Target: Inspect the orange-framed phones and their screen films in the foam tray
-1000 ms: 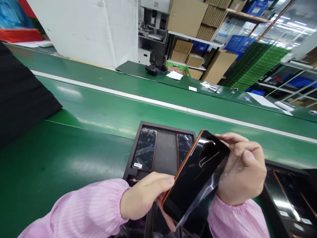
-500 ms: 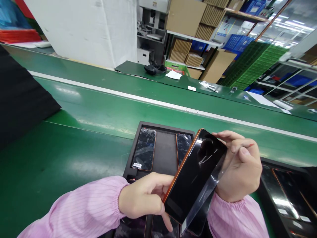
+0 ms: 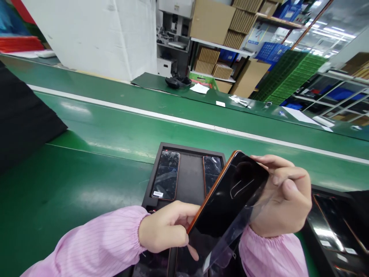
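My left hand grips the lower left edge of a black phone with an orange rim, held tilted above a black tray. My right hand is closed at the phone's top right corner, pinching a clear protective film that hangs loose off the screen's right side. Two phones lie face up in the tray's far slots, one partly hidden behind the held phone. Both sleeves are pink.
The tray rests on a green conveyor belt. A second black tray with phones sits at the right. A black foam stack is at the left. Shelves with cardboard boxes stand beyond the line.
The phone has tipped a little more upright and the film has peeled further from the screen's lower part. My left hand's grip has shifted slightly along the edge.
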A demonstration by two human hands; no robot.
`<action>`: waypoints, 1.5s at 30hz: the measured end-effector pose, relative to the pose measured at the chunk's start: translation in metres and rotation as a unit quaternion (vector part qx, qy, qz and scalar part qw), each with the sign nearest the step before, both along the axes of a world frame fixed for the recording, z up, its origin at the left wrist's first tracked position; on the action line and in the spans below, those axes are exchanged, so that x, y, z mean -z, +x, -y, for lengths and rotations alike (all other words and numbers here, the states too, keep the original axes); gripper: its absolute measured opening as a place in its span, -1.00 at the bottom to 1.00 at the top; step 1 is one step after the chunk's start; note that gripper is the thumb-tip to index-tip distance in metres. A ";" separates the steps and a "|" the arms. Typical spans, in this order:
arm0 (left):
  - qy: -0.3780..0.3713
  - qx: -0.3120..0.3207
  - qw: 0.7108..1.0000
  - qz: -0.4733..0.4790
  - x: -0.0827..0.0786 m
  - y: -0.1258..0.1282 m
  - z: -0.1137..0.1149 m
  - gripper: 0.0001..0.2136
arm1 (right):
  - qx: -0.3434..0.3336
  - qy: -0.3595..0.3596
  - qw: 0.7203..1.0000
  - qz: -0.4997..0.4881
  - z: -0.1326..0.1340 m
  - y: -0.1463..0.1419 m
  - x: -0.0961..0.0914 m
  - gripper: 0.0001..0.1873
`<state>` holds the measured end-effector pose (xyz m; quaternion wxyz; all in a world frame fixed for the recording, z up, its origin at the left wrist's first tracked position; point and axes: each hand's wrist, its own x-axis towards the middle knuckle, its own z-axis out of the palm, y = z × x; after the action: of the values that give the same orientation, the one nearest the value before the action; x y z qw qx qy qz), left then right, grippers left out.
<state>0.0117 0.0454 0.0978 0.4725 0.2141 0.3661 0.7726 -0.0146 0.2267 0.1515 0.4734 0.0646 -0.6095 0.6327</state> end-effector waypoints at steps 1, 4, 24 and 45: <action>-0.004 -0.001 1.000 0.000 0.000 0.000 0.000 -0.55 | 0.005 0.002 1.000 -0.004 0.001 0.001 0.000 -0.84; -0.014 -0.006 1.000 -0.001 0.000 -0.001 0.002 -0.56 | 0.025 0.015 0.999 -0.024 0.001 0.002 0.000 -0.83; -0.300 -0.191 0.934 -0.034 0.044 -0.038 -0.021 -0.68 | 0.038 0.467 0.712 0.523 -0.072 -0.079 0.093 -0.75; -0.558 -0.080 0.721 -0.402 0.047 -0.038 -0.009 -0.31 | 0.010 0.604 0.657 0.451 -0.087 -0.082 0.113 -0.56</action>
<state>-0.0266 0.0541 0.0511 0.2515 0.1725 0.9023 0.3045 -0.0967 0.3138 0.0386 0.0036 0.0367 -0.9968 0.0714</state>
